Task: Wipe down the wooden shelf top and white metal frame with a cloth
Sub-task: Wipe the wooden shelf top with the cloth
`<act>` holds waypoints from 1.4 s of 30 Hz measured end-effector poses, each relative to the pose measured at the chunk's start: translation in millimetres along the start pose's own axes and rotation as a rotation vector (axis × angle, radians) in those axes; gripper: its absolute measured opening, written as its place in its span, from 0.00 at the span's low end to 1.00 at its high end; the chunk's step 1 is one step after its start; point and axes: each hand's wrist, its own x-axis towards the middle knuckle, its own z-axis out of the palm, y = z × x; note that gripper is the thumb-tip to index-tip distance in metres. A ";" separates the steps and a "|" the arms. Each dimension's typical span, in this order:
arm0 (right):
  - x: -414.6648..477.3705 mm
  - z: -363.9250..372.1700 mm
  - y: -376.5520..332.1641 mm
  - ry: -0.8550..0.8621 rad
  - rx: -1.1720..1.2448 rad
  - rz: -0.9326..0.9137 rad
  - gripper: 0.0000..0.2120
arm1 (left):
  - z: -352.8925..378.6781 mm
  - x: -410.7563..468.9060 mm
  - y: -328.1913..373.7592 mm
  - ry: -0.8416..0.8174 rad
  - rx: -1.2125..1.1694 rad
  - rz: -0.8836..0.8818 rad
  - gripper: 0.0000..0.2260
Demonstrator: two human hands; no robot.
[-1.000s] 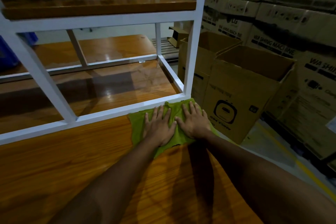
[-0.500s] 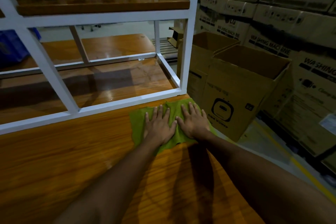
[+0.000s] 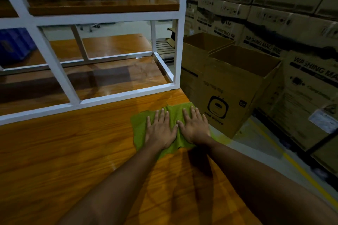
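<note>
Head view: left hand (image 3: 161, 131), right hand (image 3: 194, 128) flat on rumpled green cloth (image 3: 140, 128).

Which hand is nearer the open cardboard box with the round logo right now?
Right. The right hand presses the green cloth at the wooden top edge beside the box; the left hand lies farther from it.

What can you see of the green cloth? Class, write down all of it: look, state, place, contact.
The cloth is green, soft-looking fabric with uneven edges. It is spread flat and slightly wrinkled on the wooden top, near its right edge. The left hand and right hand press on it side by side, fingers straight, covering its middle. It lies apart from the white frame, with a strip of bare wood between.
</note>
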 end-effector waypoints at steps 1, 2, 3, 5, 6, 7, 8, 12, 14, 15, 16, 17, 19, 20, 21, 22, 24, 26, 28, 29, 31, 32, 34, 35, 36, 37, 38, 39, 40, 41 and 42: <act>-5.2 0.2 1.1 -0.001 -0.001 -0.002 0.34 | 0.5 -4.6 1.8 0.003 -0.003 0.000 0.33; -10.7 0.3 2.4 -0.001 -0.001 -0.004 0.34 | 1.2 -9.4 3.7 0.005 -0.003 0.000 0.33; -16.3 0.4 3.6 -0.002 -0.002 -0.006 0.34 | 1.8 -14.3 5.7 0.006 -0.004 0.001 0.33; -27.6 0.3 5.6 -0.006 -0.004 -0.007 0.34 | 2.4 -24.8 9.5 0.005 -0.007 0.007 0.33; -33.1 0.3 6.6 -0.005 -0.006 -0.005 0.34 | 2.6 -30.0 11.6 0.004 -0.011 0.010 0.33; -38.7 0.5 7.6 -0.004 -0.009 -0.003 0.34 | 2.9 -35.4 13.7 0.003 -0.015 0.012 0.33; -44.1 0.8 8.3 -0.003 -0.013 -0.001 0.34 | 3.2 -40.6 15.3 0.001 -0.018 0.014 0.33; -65.0 1.7 10.5 -0.011 -0.022 0.007 0.34 | 3.7 -60.3 21.7 0.005 -0.019 0.019 0.33; -74.1 1.2 10.8 -0.014 -0.025 0.012 0.34 | 4.5 -69.6 24.2 0.011 -0.017 0.020 0.33; -78.5 1.0 11.3 -0.016 -0.029 0.014 0.34 | 5.4 -73.9 25.4 0.014 -0.018 0.020 0.33; -82.8 0.9 11.7 -0.018 -0.032 0.016 0.34 | 6.6 -78.1 26.6 0.020 -0.018 0.021 0.33; -87.5 1.0 12.4 -0.020 -0.034 0.016 0.34 | 7.8 -82.6 27.7 0.028 -0.019 0.022 0.33; -96.9 0.9 13.4 -0.016 -0.029 0.016 0.34 | 9.0 -91.2 30.1 0.038 -0.016 0.023 0.34; -101.6 1.3 14.1 -0.013 -0.027 0.016 0.35 | 9.2 -95.4 31.5 0.037 -0.015 0.022 0.34; -106.7 1.5 14.8 -0.008 -0.027 0.015 0.35 | 9.4 -99.6 33.1 0.032 -0.014 0.020 0.34; -111.6 1.7 15.7 -0.003 -0.027 0.014 0.35 | 8.9 -104.1 34.8 0.026 -0.014 0.017 0.34; -121.6 2.0 17.8 0.000 -0.025 0.015 0.35 | 8.6 -113.5 38.4 0.020 -0.013 0.011 0.34; -131.4 2.6 20.6 0.006 -0.024 0.013 0.35 | 8.4 -123.7 42.3 0.023 -0.011 0.007 0.34; -141.8 3.1 23.4 0.013 -0.024 0.012 0.36 | 8.6 -133.5 46.0 0.018 -0.009 0.004 0.35; -147.1 3.5 24.8 0.014 -0.025 0.013 0.36 | 8.9 -138.3 47.9 0.013 -0.005 0.002 0.35; -158.2 3.4 27.3 0.017 -0.031 0.014 0.36 | 9.9 -147.5 51.0 0.009 0.008 -0.001 0.36; -163.7 3.0 28.4 0.018 -0.032 0.013 0.36 | 10.3 -152.2 52.5 0.009 0.011 0.000 0.36; -174.9 2.2 30.8 0.022 -0.027 0.008 0.36 | 11.1 -162.0 55.9 0.012 0.008 0.001 0.36; -180.6 2.0 32.2 0.026 -0.024 0.005 0.36 | 11.3 -167.2 57.5 0.012 0.008 0.002 0.36; -186.3 1.8 33.3 0.031 -0.023 0.002 0.36 | 11.3 -172.5 58.9 0.011 0.008 0.003 0.37; -192.2 1.6 34.4 0.033 -0.022 0.000 0.37 | 11.5 -177.8 60.1 0.012 0.008 0.005 0.37; -197.8 1.5 35.5 0.034 -0.022 -0.001 0.37 | 11.7 -183.1 61.4 0.016 0.007 0.008 0.37; -203.4 1.4 36.5 0.034 -0.023 -0.001 0.37 | 12.0 -188.4 62.5 0.021 0.007 0.011 0.37; -209.1 1.4 37.2 0.034 -0.024 0.001 0.37 | 12.9 -193.4 63.5 0.025 0.008 0.015 0.37; -214.4 1.4 37.7 0.035 -0.027 0.003 0.37 | 13.7 -198.1 64.3 0.027 0.009 0.019 0.37; -219.8 1.2 37.9 0.037 -0.030 0.006 0.37 | 14.4 -202.7 65.1 0.027 0.007 0.022 0.37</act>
